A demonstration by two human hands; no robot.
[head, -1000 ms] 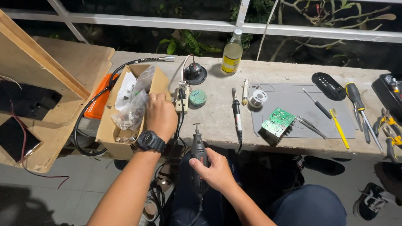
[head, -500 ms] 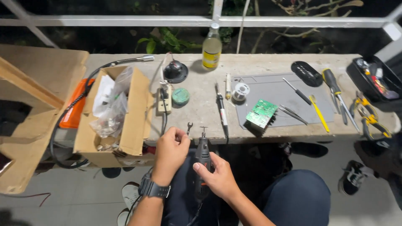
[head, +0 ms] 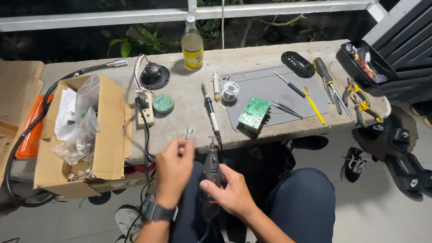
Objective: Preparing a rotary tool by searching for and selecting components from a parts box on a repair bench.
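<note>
An improvised balcony workshop: concrete ledge [head: 189,112] (railed, plants behind) strewn with soldering iron [head: 210,113], screwdrivers [head: 327,80], pliers [head: 360,101].

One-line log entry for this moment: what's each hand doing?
right hand: grips rotary tool upright | left hand: raised beside tool tip, blurred | small wrench: on bench edge | circuit board: on grey mat

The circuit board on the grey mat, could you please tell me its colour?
Green circuit board, seen best in the head view.
</note>
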